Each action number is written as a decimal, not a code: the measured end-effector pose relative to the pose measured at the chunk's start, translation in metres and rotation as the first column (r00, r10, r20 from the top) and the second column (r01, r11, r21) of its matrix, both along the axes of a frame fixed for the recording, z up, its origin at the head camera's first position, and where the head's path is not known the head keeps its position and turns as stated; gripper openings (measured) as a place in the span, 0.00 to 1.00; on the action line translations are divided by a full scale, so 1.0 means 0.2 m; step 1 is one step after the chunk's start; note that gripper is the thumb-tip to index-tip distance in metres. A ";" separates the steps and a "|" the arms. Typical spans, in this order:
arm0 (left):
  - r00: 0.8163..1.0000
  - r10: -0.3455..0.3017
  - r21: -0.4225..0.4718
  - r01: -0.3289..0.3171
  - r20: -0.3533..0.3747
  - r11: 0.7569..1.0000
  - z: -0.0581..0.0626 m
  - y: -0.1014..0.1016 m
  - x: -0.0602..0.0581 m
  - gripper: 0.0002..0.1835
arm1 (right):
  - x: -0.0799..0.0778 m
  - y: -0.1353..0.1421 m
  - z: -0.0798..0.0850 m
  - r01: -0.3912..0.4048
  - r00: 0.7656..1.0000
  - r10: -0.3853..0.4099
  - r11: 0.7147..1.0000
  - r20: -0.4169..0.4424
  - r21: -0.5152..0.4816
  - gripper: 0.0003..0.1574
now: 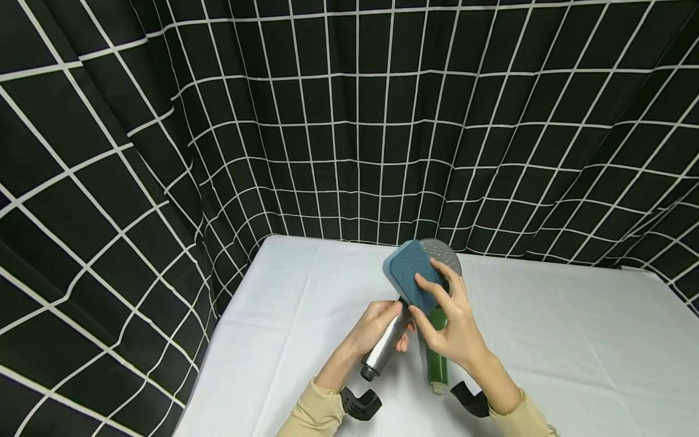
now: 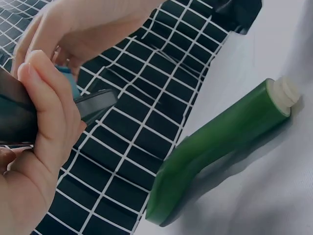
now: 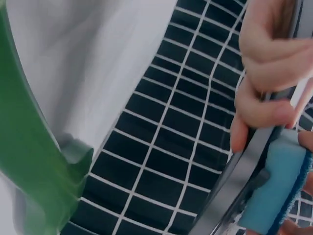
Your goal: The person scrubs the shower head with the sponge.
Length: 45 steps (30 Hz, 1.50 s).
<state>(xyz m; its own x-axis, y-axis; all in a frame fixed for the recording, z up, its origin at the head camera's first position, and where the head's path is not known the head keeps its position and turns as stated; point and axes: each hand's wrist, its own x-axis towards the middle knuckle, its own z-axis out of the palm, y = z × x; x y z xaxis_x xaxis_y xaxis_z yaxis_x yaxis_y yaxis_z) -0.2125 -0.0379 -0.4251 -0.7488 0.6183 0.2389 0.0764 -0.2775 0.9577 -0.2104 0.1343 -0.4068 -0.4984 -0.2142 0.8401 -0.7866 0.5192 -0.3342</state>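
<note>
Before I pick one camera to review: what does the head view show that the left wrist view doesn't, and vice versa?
Only the head view: the grey perforated disc, the black lower end of the silver handle, and the tan sleeves.
Only the left wrist view: the bend in the green piece, clear of both grips.
Both: the left grip around the handle, right grip, blue sponge (mostly hidden in the wrist view), the green piece's pale end, white tabletop and black gridded curtain.

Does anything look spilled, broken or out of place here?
Nothing stands out: the left hand grips the silver shower head, the right hand holds the blue sponge, and the green item lies on the white cloth.
</note>
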 end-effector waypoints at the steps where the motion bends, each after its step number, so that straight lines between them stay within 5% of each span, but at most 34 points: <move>1: 1.000 -0.001 -0.003 0.001 -0.003 1.000 0.00 0.00 0.00 0.26 | 0.00 -0.01 0.00 -0.016 1.000 0.016 1.000 -0.003 0.002 0.29; 6: 1.000 -0.024 0.006 0.024 0.005 1.000 0.01 0.00 0.00 0.26 | -0.05 0.03 0.03 0.004 1.000 -0.004 0.999 0.005 -0.044 0.29; 14: 0.999 -0.023 -0.025 0.024 0.030 0.999 0.01 0.01 0.01 0.25 | -0.15 0.13 0.06 0.209 0.977 -0.201 0.967 0.063 -0.145 0.29; 17: 0.999 -0.024 -0.025 0.025 0.031 0.999 0.00 0.01 0.01 0.25 | -0.13 0.11 0.04 0.210 0.977 -0.202 0.969 0.067 -0.132 0.28; 23: 0.999 -0.029 -0.022 0.029 -0.012 0.999 -0.02 0.00 0.00 0.26 | 0.01 0.02 -0.01 0.052 0.998 -0.051 0.998 0.034 -0.037 0.31; 27: 0.999 -0.028 -0.019 0.028 -0.014 0.999 -0.01 0.01 0.00 0.25 | 0.01 0.02 0.00 0.015 1.000 -0.015 0.999 0.014 -0.035 0.31; 36: 1.000 -0.020 0.001 0.020 0.024 1.000 0.02 0.02 0.03 0.24 | -0.13 0.17 0.05 0.249 0.967 -0.237 0.956 0.092 -0.154 0.29; 45: 0.998 0.061 0.032 -0.060 -0.022 0.998 0.02 -0.01 0.00 0.25 | 0.03 0.05 -0.05 0.214 0.976 -0.208 0.972 0.067 -0.095 0.30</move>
